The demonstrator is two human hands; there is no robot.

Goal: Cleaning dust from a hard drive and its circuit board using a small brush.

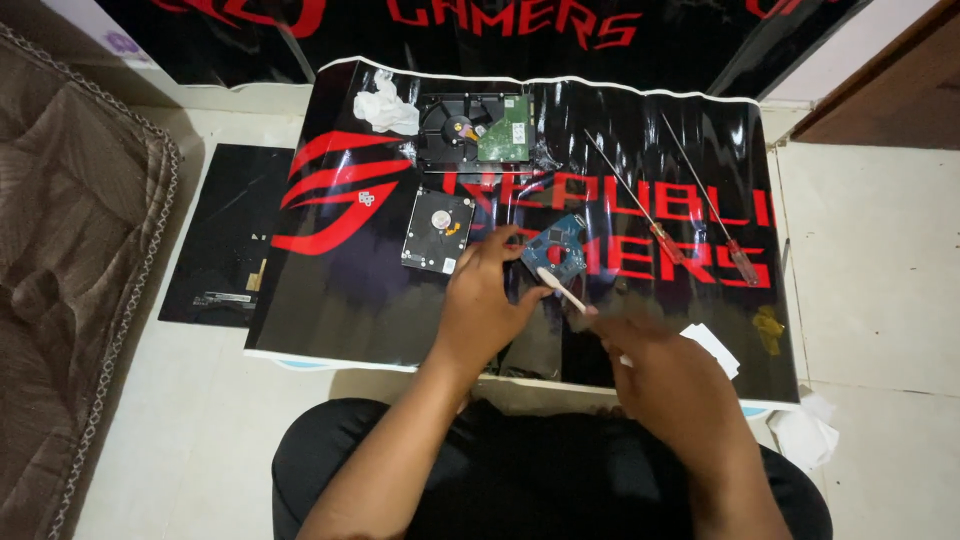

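My left hand (487, 300) rests on the black and red mat (340, 290), its fingertips holding down the edge of a small blue circuit board (558, 248). My right hand (655, 370) is blurred and grips a cotton swab (562, 290), whose white tip touches the lower edge of the board. Just left of my left hand lies a small silver hard drive (437, 231). A larger opened hard drive (462, 130) with a green circuit board (507, 130) lies at the far side of the mat.
Two long screwdrivers (640, 205) (712, 200) with red handles lie on the right of the mat. A crumpled white tissue (385, 108) sits at the far left, white paper (712, 345) near my right hand, a tissue (805, 432) on the tiled floor. A brown cushion (70, 280) lies left.
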